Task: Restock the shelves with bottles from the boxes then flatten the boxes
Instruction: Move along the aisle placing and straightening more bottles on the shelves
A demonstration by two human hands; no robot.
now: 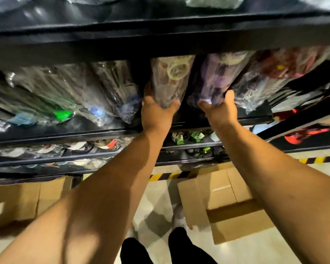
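Left hand grips the clear bottle by its base, right hand the purple bottle — film wrap looks slippery, probably light — best held low.

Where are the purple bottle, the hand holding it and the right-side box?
purple bottle [215, 79]: head view, wrapped body.
right hand [222, 111]: head view, its back.
cardboard box [225, 195]: head view, top flap.

Dim, heavily motion-blurred wide-angle view; glare on plastic wrap, edges bowed.
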